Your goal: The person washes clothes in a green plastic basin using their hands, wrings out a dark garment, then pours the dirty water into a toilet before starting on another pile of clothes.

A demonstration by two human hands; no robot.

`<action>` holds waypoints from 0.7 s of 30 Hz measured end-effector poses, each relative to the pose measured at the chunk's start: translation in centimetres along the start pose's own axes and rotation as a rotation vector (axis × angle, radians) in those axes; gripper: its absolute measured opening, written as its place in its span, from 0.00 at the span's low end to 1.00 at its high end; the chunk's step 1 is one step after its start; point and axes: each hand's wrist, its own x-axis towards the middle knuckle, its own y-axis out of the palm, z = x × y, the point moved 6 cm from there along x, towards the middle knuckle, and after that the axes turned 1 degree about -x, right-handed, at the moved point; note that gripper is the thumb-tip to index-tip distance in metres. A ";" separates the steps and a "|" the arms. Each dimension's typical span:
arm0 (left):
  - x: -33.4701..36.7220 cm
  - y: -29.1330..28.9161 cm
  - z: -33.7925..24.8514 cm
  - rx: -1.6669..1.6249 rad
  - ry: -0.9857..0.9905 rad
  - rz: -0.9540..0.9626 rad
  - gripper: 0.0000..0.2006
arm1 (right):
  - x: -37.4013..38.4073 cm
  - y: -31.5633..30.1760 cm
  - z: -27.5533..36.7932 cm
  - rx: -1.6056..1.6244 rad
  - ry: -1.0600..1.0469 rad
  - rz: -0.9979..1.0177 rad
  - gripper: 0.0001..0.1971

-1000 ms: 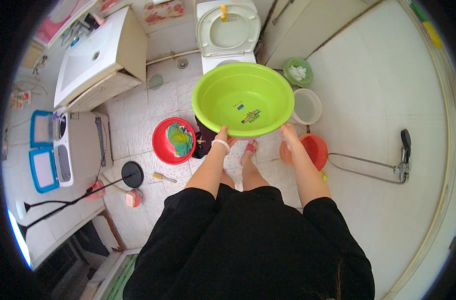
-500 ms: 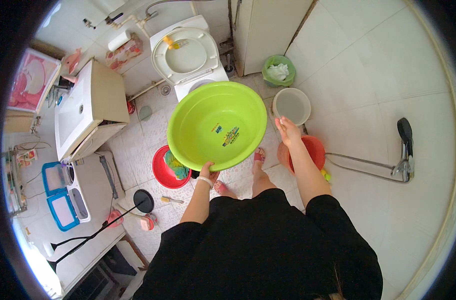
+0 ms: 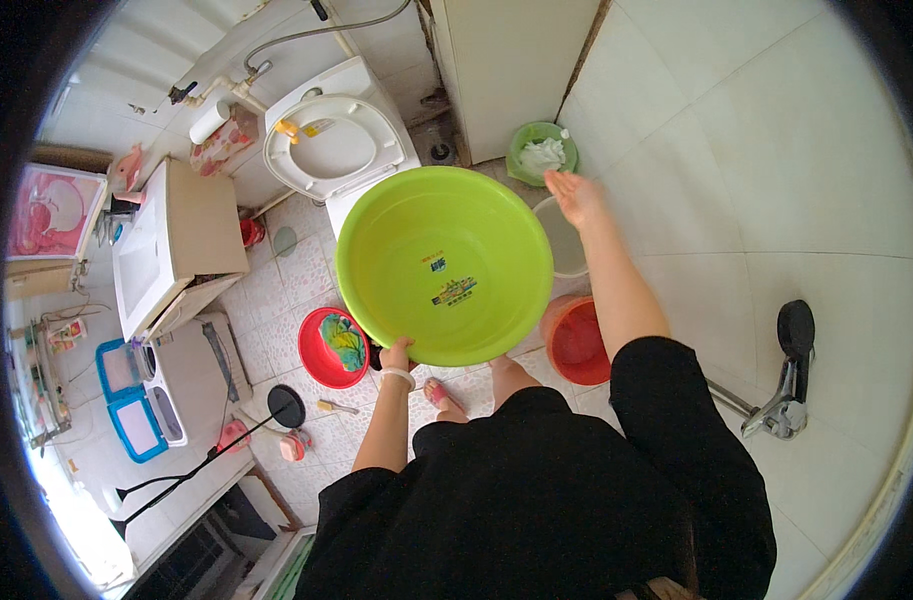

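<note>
A large lime-green plastic basin [image 3: 396, 260] is held up in front of me, its inside facing me and showing small printed stickers. My left hand [image 3: 397, 353] grips its lower left rim, the fingers partly hidden behind the wall. My right hand [image 3: 574, 198] is off the basin, to the right of its rim, with the fingers stretched out and nothing in them. Below that hand, a white bucket [image 3: 564, 240] is partly covered by my forearm. Behind the hand stands a green-lined waste bin [image 3: 543, 153] with white tissue in it.
A red basin [image 3: 321, 372] with a green-and-blue cloth stands on the tiled floor, an orange bucket [image 3: 579, 345] to my right. The toilet [image 3: 341, 150] is ahead. On the left are a sink cabinet [image 3: 201, 220], a washing machine [image 3: 161, 405] and a brush [image 3: 337, 407].
My right hand has moved farther forward, toward the waste bin. The view has shifted, and the green basin, still in my left hand, appears larger.
</note>
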 end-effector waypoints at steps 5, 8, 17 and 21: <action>-0.2 2.8 1.3 -0.050 -0.063 0.076 0.13 | -2.9 -4.4 -2.9 -0.172 0.060 0.196 0.21; -0.5 3.5 2.0 0.015 -0.145 0.159 0.14 | -5.4 -7.7 -3.4 -0.218 0.055 0.226 0.21; -1.4 2.6 2.1 0.065 -0.099 0.352 0.13 | -15.0 -14.0 -4.3 -0.292 -0.063 0.189 0.18; -2.6 1.2 1.6 0.138 -0.035 0.355 0.13 | -18.9 -14.5 -6.3 -0.389 -0.130 0.186 0.18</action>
